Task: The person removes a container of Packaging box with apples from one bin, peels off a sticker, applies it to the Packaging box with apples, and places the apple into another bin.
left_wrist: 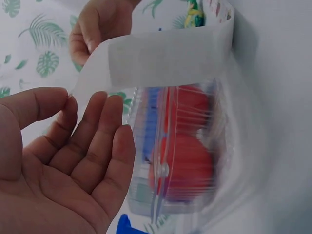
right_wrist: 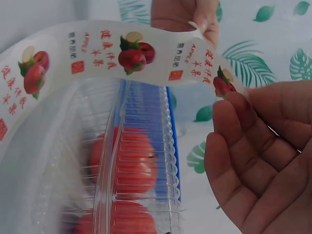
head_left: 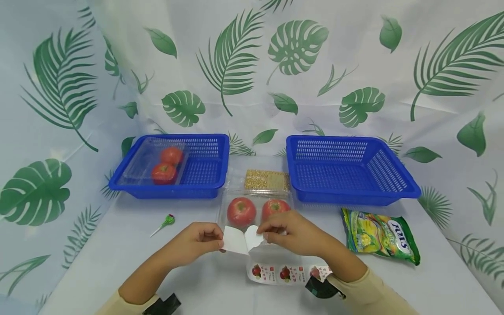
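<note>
A strip of apple-printed sticker labels (head_left: 289, 274) curves over the white table, its pale backing facing my head. My left hand (head_left: 198, 241) pinches the strip's end between thumb and forefinger. Opposite it, my right hand (head_left: 296, 233) pinches a label between thumb and forefinger; in the right wrist view that label (right_wrist: 223, 84) bends at the fingertips. Whether it is partly peeled, I cannot tell. Just beyond the hands lies a clear plastic box (left_wrist: 161, 168) with a red apple (head_left: 241, 211) and a second apple (head_left: 274, 207) inside, the second partly behind my right hand.
A blue basket (head_left: 197, 190) at the back left holds another clear box with two apples (head_left: 164, 173). Another blue basket (head_left: 350, 199) stands back right. A pack of yellow kernels (head_left: 267, 180) lies between them. A lollipop (head_left: 168, 219) lies left, a green snack bag (head_left: 381, 236) right.
</note>
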Demonstrator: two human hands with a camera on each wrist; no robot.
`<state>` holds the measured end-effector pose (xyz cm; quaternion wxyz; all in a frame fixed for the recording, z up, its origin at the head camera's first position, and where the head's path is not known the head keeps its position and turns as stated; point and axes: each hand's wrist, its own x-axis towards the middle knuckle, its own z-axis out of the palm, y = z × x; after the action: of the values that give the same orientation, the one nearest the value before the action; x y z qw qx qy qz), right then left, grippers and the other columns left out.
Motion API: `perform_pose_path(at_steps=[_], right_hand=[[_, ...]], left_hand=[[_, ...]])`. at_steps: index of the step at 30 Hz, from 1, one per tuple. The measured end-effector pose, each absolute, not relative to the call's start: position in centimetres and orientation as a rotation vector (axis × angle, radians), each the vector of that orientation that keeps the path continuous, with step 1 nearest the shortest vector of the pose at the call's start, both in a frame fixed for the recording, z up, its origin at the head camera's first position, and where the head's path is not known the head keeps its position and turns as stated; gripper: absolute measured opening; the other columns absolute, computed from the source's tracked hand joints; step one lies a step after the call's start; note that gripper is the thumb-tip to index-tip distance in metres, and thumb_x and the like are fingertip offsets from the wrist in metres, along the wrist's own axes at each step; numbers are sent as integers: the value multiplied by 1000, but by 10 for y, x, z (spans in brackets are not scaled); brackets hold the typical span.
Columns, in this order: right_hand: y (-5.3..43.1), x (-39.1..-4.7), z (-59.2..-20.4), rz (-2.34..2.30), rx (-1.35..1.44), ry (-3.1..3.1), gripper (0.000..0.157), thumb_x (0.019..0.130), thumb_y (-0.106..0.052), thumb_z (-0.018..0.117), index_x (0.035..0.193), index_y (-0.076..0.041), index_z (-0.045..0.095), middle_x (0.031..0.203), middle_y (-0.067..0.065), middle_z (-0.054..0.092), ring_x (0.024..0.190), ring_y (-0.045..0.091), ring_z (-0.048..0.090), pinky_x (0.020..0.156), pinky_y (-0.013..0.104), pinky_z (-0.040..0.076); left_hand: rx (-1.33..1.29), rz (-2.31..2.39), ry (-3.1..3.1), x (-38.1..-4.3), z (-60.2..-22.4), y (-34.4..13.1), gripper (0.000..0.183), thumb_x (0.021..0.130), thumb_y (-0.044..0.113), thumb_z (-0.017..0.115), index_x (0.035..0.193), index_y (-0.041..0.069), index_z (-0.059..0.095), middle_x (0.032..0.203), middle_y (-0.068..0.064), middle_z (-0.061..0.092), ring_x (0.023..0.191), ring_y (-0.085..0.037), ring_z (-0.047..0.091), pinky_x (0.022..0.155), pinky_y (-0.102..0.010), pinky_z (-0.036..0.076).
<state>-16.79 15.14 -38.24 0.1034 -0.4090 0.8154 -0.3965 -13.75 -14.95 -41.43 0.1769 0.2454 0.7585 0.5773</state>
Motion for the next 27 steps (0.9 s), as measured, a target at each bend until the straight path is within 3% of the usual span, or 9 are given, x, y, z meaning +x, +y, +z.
perform_pose_path(at_steps=[4,8,22,27], right_hand=[[154,-170,-382,-1202,-1268,2375,25,92,1,61,112,-10,72,97,-6,70,81,8,64,72,29,55],[154,-169,-382,-1227,-1282,2355,23,93,-3,62,112,-10,72,99,-5,71,81,9,64,71,29,55],[165,-173,-379,-1249,-1218,2462,17,90,-8,69,105,-15,75,105,-4,70,79,12,59,68,28,54],[166,-176,-377,-1283,-1254,2452,17,90,-7,69,104,-16,75,109,-5,68,90,15,60,73,31,54]], left_hand=[[657,1689,2078,-136,-419,-160,11,95,7,60,94,-4,63,92,-17,68,88,-25,67,83,-33,54],[603,1711,2026,-128,-425,-176,15,96,9,60,94,-6,62,90,-23,67,84,-25,67,82,-35,54],[487,1624,2044,-114,-443,-202,16,96,13,60,94,-4,61,84,-15,66,82,-30,66,80,-36,51],[490,1600,2049,-110,-448,-210,15,95,10,59,93,-4,61,82,-14,66,75,-22,64,72,-32,50]])
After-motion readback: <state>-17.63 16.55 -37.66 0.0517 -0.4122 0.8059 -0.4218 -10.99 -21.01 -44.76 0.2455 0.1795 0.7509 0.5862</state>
